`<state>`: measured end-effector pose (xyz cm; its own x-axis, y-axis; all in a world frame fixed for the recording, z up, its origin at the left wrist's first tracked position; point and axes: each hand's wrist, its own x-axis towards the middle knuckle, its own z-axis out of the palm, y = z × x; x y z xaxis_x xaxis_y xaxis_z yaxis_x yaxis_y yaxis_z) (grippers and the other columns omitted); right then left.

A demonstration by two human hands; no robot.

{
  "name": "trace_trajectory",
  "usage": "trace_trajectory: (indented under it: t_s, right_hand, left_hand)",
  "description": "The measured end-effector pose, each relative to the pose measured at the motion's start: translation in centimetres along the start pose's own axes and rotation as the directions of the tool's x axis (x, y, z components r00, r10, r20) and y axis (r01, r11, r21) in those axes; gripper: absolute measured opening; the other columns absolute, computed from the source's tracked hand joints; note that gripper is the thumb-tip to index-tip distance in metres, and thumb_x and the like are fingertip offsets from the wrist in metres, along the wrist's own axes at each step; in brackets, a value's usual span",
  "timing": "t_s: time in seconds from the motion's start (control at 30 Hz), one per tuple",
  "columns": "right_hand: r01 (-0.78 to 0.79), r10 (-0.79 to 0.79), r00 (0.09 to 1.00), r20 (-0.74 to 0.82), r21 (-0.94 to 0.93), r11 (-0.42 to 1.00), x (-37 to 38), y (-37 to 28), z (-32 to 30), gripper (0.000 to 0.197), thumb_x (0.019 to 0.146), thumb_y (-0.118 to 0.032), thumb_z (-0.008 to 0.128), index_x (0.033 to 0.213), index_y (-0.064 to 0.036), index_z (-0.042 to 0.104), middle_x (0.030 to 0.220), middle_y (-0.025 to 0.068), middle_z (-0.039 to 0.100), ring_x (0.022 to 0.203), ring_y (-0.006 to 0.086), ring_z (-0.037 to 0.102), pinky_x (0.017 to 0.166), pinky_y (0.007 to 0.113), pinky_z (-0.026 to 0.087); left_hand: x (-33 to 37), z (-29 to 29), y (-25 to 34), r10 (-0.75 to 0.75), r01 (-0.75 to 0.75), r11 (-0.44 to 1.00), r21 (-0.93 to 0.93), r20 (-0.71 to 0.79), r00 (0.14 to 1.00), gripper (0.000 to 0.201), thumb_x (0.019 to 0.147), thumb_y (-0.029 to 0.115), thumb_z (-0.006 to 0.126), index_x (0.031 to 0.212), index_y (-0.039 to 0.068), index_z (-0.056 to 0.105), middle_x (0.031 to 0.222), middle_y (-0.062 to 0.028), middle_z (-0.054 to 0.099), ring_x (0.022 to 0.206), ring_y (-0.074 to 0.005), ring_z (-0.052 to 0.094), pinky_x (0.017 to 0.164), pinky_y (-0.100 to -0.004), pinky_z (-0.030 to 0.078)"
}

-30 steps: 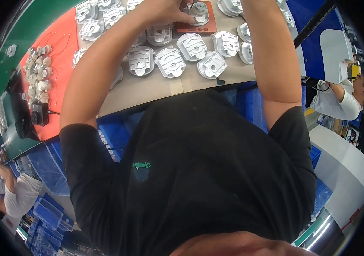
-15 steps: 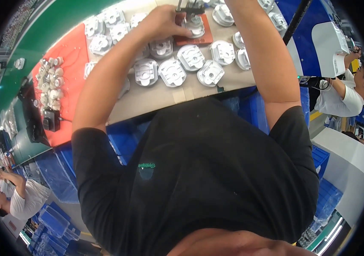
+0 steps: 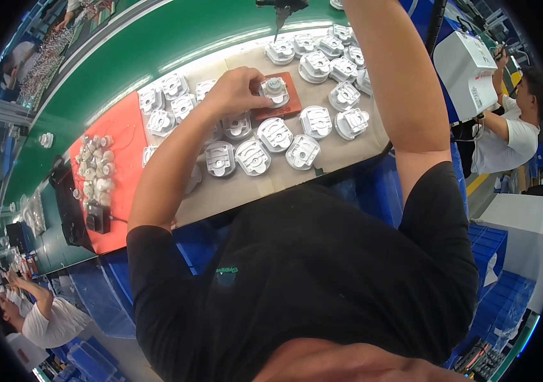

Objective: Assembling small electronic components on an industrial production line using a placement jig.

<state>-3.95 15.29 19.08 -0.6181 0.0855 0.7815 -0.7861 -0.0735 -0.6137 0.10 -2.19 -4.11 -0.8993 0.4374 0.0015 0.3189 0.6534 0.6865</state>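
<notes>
My left hand (image 3: 241, 92) is closed on the left edge of a round white plastic housing (image 3: 276, 93), thumb on the near side and fingers on the far side. This housing lies on a red-orange block (image 3: 291, 95) on the bench and has a greyish round piece at its middle. Beyond it hangs a dark tool with a thin pointed tip (image 3: 279, 16), apart from the housing. My right forearm (image 3: 399, 76) runs up past the top edge, so the right hand is out of the picture. Several similar white housings (image 3: 276, 135) lie around the block.
On the left, an orange-red mat (image 3: 125, 184) bears a cluster of small whitish parts with wires (image 3: 96, 167) and a small black box (image 3: 97, 218). A green surface (image 3: 220, 32) lies beyond. Blue bins (image 3: 504, 305) stand at right. Co-workers in white sit at both sides.
The view has tilted, so the bench shows lower. The dark tool stood over the housing on the block before; now it is up and away from it. My left hand keeps its hold.
</notes>
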Motion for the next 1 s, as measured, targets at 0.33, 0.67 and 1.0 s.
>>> trace_trajectory:
  t_s: [0.33,0.67,1.0]
  right_hand:
    - [0.353,-0.426,0.893,-0.143,-0.362,0.863,-5.2,7.3,-4.8,0.026,0.095,-0.015,0.069,0.111,0.0014,0.058,0.098,0.0146,0.069,0.094,0.0244,0.068,0.085,0.036,0.053]
    - [-0.521,0.284,0.853,-0.437,-0.736,0.432,-6.7,21.2,-12.7,0.051,0.083,-0.024,0.081,0.121,0.0048,0.063,0.113,0.0213,0.072,0.104,0.0329,0.072,0.091,0.04,0.056]
    - [-0.457,0.7,0.61,-0.371,-0.887,-0.072,-1.1,34.3,-14.5,0.057,0.074,-0.031,0.088,0.121,-0.0047,0.071,0.126,0.0172,0.071,0.118,0.0333,0.068,0.099,0.04,0.055]
  left_hand:
    - [1.0,-3.5,0.1,-0.055,0.051,0.998,-0.043,-0.099,0.994,0.062,0.072,0.036,0.088,0.116,-0.005,0.071,0.098,-0.015,0.075,0.084,-0.0201,0.07,0.077,-0.0331,0.056]
    - [10.6,-13.8,-10.6,-0.206,0.291,0.944,0.156,-0.411,0.888,0.057,0.069,0.044,0.09,0.104,0.001,0.075,0.097,-0.0133,0.076,0.085,-0.0241,0.072,0.078,-0.0352,0.056]
    - [12.1,-17.0,-22.5,-0.562,0.681,0.725,0.1,-0.487,0.669,0.062,0.07,0.051,0.089,0.112,0.007,0.077,0.111,-0.0143,0.076,0.104,-0.0291,0.073,0.091,-0.0409,0.056]
